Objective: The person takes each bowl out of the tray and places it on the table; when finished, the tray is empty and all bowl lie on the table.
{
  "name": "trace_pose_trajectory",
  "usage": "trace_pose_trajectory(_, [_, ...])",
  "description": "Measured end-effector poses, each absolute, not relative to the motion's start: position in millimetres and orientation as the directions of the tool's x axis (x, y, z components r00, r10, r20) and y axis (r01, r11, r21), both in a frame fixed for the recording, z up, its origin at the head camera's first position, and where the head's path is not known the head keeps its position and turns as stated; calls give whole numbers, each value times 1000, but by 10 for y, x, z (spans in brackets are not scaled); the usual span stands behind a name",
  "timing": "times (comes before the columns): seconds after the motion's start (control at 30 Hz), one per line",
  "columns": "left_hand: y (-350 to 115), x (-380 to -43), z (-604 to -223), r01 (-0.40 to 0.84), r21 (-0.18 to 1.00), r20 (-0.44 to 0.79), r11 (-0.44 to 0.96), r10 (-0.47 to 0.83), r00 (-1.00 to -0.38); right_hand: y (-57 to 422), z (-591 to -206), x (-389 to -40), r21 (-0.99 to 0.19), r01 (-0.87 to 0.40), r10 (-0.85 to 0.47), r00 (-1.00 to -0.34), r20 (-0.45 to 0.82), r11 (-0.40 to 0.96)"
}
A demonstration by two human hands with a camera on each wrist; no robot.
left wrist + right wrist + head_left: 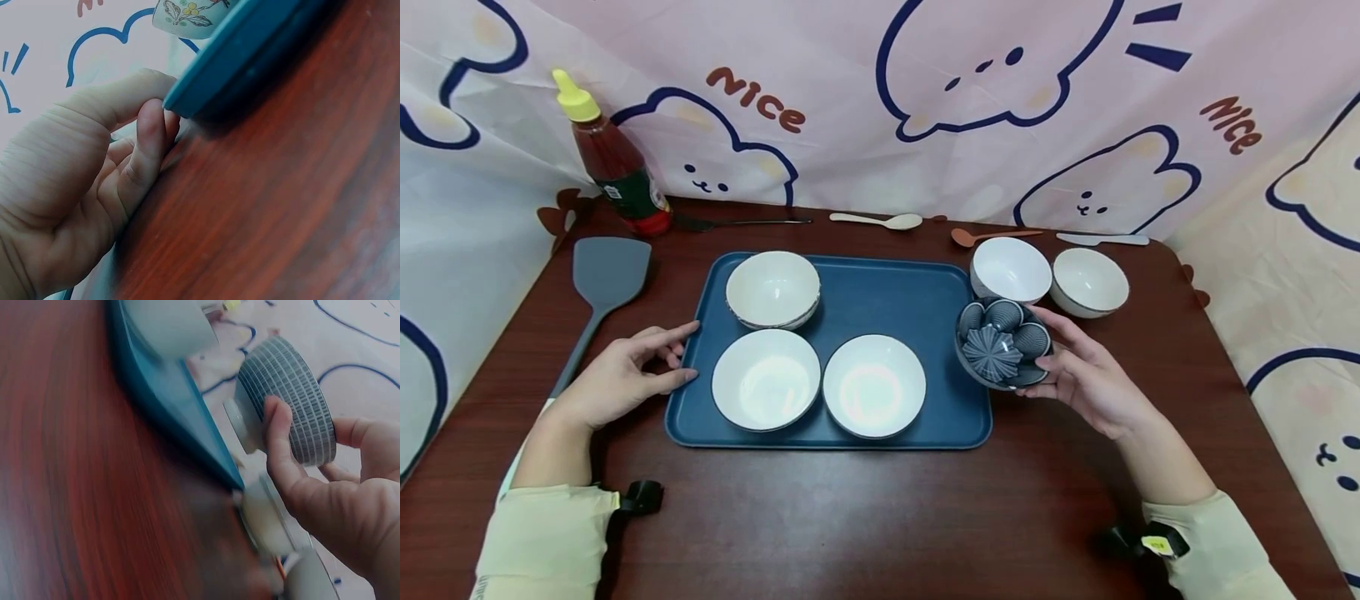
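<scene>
My right hand (1086, 375) grips a small dark bowl (992, 352) with a ribbed, flower-like pattern inside. In the right wrist view the same bowl (287, 400) is tilted and raised off the table, with a grid pattern outside and a pale foot. It hangs over the right end of the blue tray (887, 296). My left hand (625, 375) holds the tray's left rim between thumb and fingers. On the tray lie a stack of white bowls (773, 287) at the back left and two white bowls, front left (766, 379) and front middle (875, 386).
Right of the tray stand two white bowls (1011, 268) (1090, 281). Along the back lie a black fork (741, 222), a cream spoon (880, 221), a brown spoon (992, 237) and a pale knife (1101, 240). A grey spatula (610, 271) and a red sauce bottle (617, 171) are at left.
</scene>
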State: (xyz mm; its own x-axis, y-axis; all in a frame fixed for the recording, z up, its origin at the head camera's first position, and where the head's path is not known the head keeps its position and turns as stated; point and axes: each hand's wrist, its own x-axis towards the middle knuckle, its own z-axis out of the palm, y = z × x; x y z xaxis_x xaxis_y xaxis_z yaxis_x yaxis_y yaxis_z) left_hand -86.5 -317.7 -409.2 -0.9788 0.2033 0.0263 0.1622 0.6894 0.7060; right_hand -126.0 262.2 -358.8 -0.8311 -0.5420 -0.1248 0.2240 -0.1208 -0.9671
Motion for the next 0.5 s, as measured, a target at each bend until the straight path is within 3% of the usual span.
trace_pose_trajectory(0.5, [-3191,-861,-4095,139,702,2,698,193,-981,3032,-3796,-1343,-966,208,-561,-823,-88,-154])
